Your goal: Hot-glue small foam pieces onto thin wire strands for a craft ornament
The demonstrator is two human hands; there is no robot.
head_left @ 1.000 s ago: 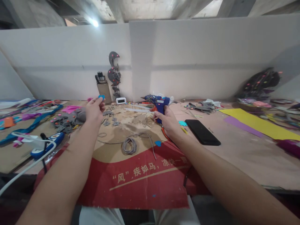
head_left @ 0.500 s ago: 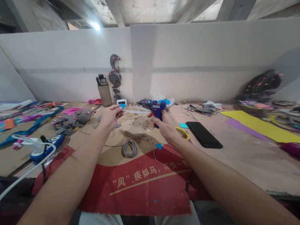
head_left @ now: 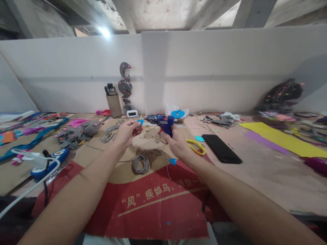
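Between thumb and fingers, my left hand (head_left: 129, 132) pinches a small blue heart-shaped cutout (head_left: 140, 122). My right hand (head_left: 176, 141) is wrapped round the handle of a blue glue gun (head_left: 163, 122), with its nozzle pointing left at the cutout. The tip is close to the cutout; whether they touch I cannot tell. Below the hands a coil of grey cord (head_left: 140, 164) lies on a red and tan cardboard sheet (head_left: 163, 211). Another blue cutout (head_left: 173, 161) rests by the cord's loose end.
A black phone (head_left: 221, 148) and yellow-handled scissors (head_left: 196, 147) lie to the right, with yellow sheet material (head_left: 283, 139) beyond. A bottle (head_left: 113, 103) and a small white clock (head_left: 132, 113) stand at the back. On the left is a blue power strip (head_left: 51, 163) with a white cable.
My left hand has moved right and slightly down with the blue cutout. The glue gun has tipped lower and shifted left, so nozzle and cutout are closer together.
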